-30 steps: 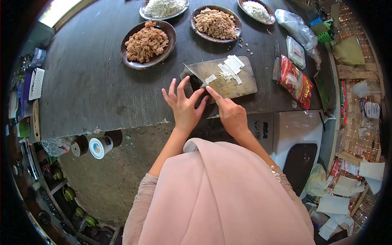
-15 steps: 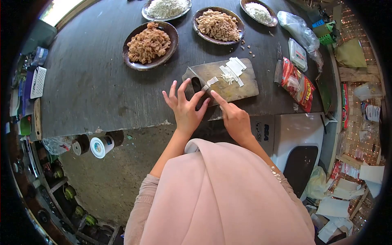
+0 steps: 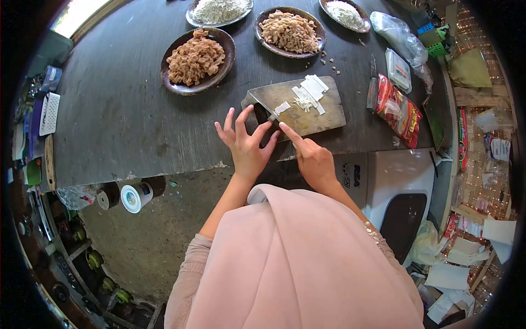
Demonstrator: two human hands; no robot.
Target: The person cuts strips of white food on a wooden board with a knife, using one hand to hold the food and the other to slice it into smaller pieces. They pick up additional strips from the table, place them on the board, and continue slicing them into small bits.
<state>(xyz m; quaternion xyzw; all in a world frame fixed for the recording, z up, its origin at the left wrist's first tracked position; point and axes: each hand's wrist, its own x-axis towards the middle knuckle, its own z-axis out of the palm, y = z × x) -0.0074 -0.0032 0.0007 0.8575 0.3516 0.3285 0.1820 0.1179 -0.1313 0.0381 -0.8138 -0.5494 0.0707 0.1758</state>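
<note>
The worn wooden cutting board [image 3: 329, 118] lies near the table's front edge. On its right half are flat white strips [image 3: 312, 93] and thin slivers; several cut white pieces [image 3: 282, 108] sit further left. A thin knife blade [image 3: 260, 102] slants across the board's left part. My right hand [image 3: 315, 159] is closed round the knife's hidden handle, its index finger stretched along toward the blade. Left of the blade, my left hand [image 3: 246, 148] has its fingers spread, with index fingertip and thumb apart near a small white piece [image 3: 272, 117] beside the blade.
Behind the board stand a plate of brown pieces [image 3: 227, 71], a plate of tan bits [image 3: 260, 41] and two plates of white shreds. To the right lie a second knife [image 3: 372, 94], a red packet [image 3: 402, 118], a white box [image 3: 398, 71] and a plastic bag [image 3: 400, 38].
The cut white pieces beside the blade now lie slightly apart from it, and the blade's tip sits a little lower. The whole view has shifted slightly; both hands keep nearly the same pose.
</note>
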